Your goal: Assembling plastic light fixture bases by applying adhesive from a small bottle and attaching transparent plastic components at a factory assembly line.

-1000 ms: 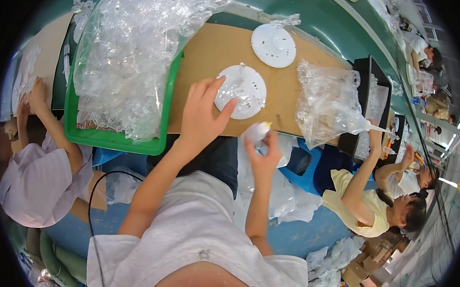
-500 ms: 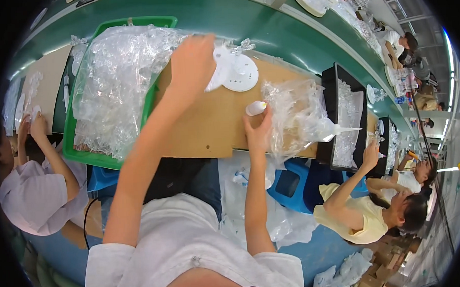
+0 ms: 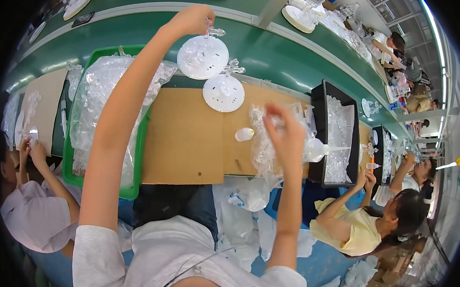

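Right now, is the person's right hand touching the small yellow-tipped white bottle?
Apart: the head view shows brown cardboard and clear plastic bag between the right hand and the bottle.

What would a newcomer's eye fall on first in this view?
Probably the big green tray at the left, heaped with a shiny clear plastic bag. Next, the two white discs near the top centre, with the left hand at the upper one's far edge. At the right, the black bin of clear pieces stands out.
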Action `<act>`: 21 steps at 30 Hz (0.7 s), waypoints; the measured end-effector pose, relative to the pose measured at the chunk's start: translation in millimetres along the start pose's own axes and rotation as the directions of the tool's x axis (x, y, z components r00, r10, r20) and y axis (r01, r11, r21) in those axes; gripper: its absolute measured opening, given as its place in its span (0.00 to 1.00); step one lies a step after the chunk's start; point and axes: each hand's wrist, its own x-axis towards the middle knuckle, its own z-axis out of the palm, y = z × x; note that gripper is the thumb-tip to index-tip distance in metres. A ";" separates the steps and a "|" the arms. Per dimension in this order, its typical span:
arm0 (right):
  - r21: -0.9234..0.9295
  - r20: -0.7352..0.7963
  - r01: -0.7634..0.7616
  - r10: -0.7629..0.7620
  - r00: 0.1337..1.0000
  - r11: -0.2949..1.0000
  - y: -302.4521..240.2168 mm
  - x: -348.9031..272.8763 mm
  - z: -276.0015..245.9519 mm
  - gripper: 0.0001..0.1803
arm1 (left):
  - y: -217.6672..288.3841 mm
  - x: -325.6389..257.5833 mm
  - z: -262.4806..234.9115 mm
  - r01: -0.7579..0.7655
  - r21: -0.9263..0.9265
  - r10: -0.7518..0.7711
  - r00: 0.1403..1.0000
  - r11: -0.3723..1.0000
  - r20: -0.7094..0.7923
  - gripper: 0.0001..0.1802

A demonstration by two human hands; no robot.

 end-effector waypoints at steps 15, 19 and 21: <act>-0.215 0.430 0.329 -0.213 0.877 0.920 39.1 141.7 68.9 0.13 | -75.7 53.2 69.8 0.190 0.051 -0.191 0.982 0.981 0.015 0.09; -0.069 0.397 0.283 -0.234 0.887 0.957 13.1 122.4 82.9 0.13 | -86.9 80.3 101.0 0.166 -0.110 -0.167 0.986 0.980 -0.003 0.12; 0.004 0.426 0.299 -0.272 0.863 0.954 -6.4 115.9 107.6 0.13 | -100.8 76.3 99.0 0.175 -0.112 -0.191 0.967 0.978 -0.165 0.16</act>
